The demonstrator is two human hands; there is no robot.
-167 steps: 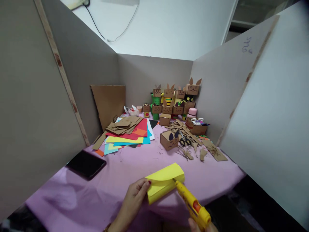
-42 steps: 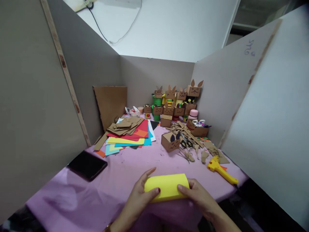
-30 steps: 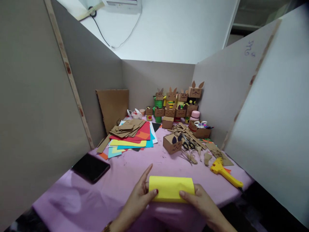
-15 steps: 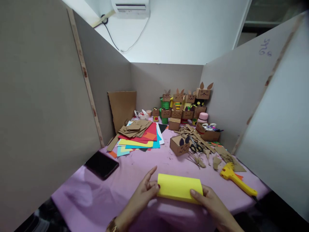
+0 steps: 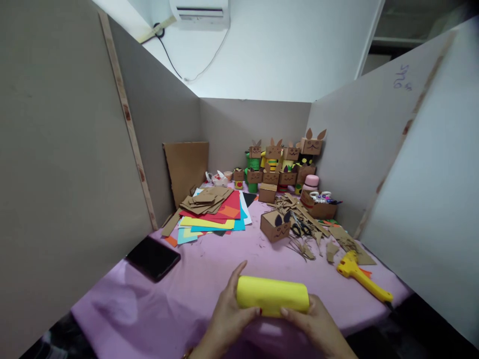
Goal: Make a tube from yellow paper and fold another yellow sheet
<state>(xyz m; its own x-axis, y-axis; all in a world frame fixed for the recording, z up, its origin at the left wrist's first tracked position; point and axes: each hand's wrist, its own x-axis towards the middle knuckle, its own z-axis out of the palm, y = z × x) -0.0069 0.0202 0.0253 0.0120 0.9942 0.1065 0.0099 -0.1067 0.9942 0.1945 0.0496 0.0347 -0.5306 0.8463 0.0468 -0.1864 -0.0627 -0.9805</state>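
Note:
A yellow paper roll [image 5: 272, 293] lies crosswise between my hands, just above the near part of the table. My left hand [image 5: 231, 311] grips its left end, thumb along the lower front and one finger raised at the back. My right hand [image 5: 313, 316] grips the right end, with the thumb pressed on the lower front. The other fingers of both hands are mostly hidden behind the roll. Beyond it on the table sits a small cardboard box [image 5: 275, 227] with a drawn face and dark ears.
Black scissors [image 5: 300, 228] lie among cardboard scraps [image 5: 307, 214]. A yellow glue gun [image 5: 362, 276] lies at the right, a black tablet or phone [image 5: 153, 258] at the left. Coloured paper sheets [image 5: 207, 223] are stacked under cardboard pieces [image 5: 205, 199]. Box-headed figures [image 5: 273, 177] stand at the back.
The yellow paper has gone from a flattened curve to a rounder roll. My left hand has closed round its left end, and my right thumb has moved inward along the front.

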